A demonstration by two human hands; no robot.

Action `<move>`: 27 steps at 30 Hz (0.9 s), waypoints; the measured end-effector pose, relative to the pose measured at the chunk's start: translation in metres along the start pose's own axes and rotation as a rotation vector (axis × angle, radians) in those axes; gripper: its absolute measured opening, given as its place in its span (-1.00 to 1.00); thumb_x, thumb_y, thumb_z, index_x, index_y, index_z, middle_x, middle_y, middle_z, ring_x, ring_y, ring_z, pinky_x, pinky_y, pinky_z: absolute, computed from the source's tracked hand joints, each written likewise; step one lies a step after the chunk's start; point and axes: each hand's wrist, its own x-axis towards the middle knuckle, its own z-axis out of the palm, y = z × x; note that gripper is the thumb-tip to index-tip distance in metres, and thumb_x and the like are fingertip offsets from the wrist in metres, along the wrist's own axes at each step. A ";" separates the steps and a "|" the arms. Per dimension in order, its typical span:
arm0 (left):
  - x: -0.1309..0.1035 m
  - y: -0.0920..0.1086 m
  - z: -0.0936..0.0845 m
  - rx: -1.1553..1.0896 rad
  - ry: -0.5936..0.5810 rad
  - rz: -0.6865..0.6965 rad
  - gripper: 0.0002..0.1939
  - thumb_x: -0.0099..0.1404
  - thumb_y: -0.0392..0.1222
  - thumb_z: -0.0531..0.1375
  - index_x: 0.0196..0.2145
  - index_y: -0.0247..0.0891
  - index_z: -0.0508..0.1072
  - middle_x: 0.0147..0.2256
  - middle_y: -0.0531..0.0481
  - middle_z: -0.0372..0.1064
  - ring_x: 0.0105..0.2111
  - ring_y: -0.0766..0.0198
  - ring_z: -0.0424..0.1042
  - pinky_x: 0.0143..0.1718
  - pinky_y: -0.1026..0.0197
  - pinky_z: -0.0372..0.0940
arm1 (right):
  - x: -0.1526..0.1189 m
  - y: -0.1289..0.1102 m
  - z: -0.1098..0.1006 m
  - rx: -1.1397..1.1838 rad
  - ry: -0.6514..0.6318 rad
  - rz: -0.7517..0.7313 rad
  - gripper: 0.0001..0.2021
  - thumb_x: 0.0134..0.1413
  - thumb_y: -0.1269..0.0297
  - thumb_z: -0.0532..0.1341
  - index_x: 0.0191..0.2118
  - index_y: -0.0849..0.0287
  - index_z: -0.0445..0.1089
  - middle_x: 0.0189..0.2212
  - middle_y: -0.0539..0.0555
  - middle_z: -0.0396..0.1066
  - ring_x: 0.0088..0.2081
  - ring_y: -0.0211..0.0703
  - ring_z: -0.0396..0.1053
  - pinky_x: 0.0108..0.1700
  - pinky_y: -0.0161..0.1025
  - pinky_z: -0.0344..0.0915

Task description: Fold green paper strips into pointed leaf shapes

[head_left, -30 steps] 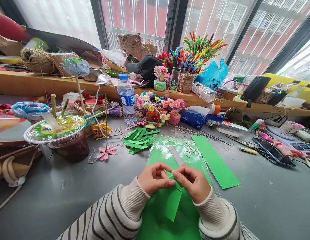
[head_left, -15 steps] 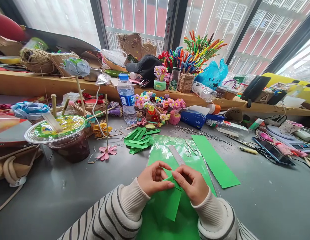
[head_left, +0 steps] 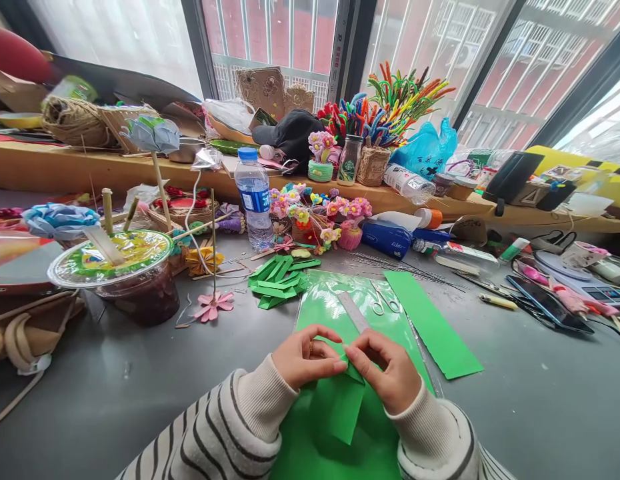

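Note:
A strip of green paper (head_left: pixel 346 415) hangs between my hands, its upper end folded and pinched at the fingertips. My left hand (head_left: pixel 310 359) grips the folded end from the left, with a ring on one finger. From the right, my right hand (head_left: pixel 387 368) pinches the same fold with thumb and fingers. Below lies a glossy green sheet in a clear sleeve (head_left: pixel 317 297), with a ruler (head_left: pixel 354 312) and small scissors (head_left: pixel 384 297) on it. A wider green paper strip (head_left: pixel 433 327) lies to the right. A pile of folded green paper pieces (head_left: pixel 277 280) sits to the left.
A lidded plastic cup (head_left: pixel 143 293) with dark drink and a pink paper flower (head_left: pixel 213 307) stand on the left. Behind are a water bottle (head_left: pixel 253 203), crocheted flowers (head_left: pixel 350 208) and a blue tissue pack (head_left: pixel 387 237). A phone (head_left: pixel 547 303) lies at the right.
The fingers have shifted slightly at the fold, and the paper's top end is now more covered by them. Both hands stay in nearly the same place.

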 end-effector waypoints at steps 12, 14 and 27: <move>-0.001 0.002 0.000 0.003 -0.002 -0.011 -0.59 -0.24 -0.26 0.27 -0.39 -0.33 0.22 -0.70 0.17 0.27 -0.75 0.56 0.08 -0.67 0.41 -0.01 | 0.000 0.001 0.003 -0.061 0.024 -0.015 -0.77 -0.15 0.20 0.06 -0.68 0.19 0.14 -0.72 -0.06 0.09 -0.66 -0.35 0.05 -0.63 -0.37 0.05; 0.000 0.001 0.001 0.009 0.005 -0.001 -0.60 -0.21 -0.27 0.26 -0.38 -0.34 0.21 -0.70 0.18 0.27 -0.76 0.58 0.07 -0.66 0.41 0.00 | 0.000 0.000 0.003 -0.069 0.023 -0.022 -0.78 -0.16 0.21 0.07 -0.67 0.19 0.16 -0.72 -0.06 0.10 -0.66 -0.35 0.06 -0.63 -0.37 0.06; 0.002 -0.006 -0.002 0.076 -0.105 -0.004 -0.51 -0.24 -0.32 0.27 -0.32 -0.33 0.16 -0.70 0.18 0.27 -0.68 0.50 0.21 -0.58 0.37 0.12 | 0.002 -0.002 -0.009 -0.101 -0.206 0.057 -0.73 -0.13 0.19 0.07 -0.70 0.22 0.19 -0.76 -0.06 0.12 -0.67 -0.36 0.05 -0.63 -0.38 0.04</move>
